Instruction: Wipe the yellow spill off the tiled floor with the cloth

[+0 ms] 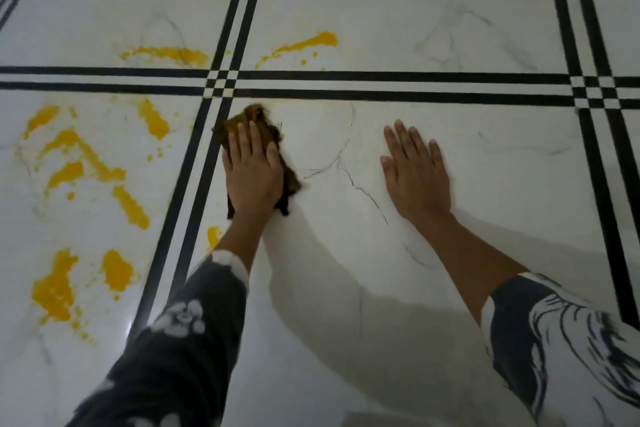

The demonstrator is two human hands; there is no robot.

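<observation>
L hand [251, 170] lies flat on the cloth [259, 116], fingers straight, palm pressing it to the floor [433, 10]. No curl round it, so it's pinned, not gripped. Cloth is dark brown & bunched, just right of the black strips [199, 163] nr their crossing, w/ edges poking out past the fingertips and by the wrist. R hand [415, 173] is spread flat on bare tile, well apart from the cloth, holding nothing; prob. a prop for body weight.

Spill [86, 163] is mostly unwiped: big smears and blobs on the tile left of the strips, 2 streaks on the far tiles beyond the crossing, 1 small patch beside the L wrist.

Risks, as I judge them:
- Flat palm w/o a grip: cloth can slide out or roll up mid-stroke, so fingers drag thru yellow.
- Cloth looks small vs the mess, so it's likely to smear rather than lift, esp. into the strip joints.
- Sleeve [194, 315] rides low nr the spill & could pick up stain.
- Glossy tile under R hand: slip if weight shifts.
</observation>
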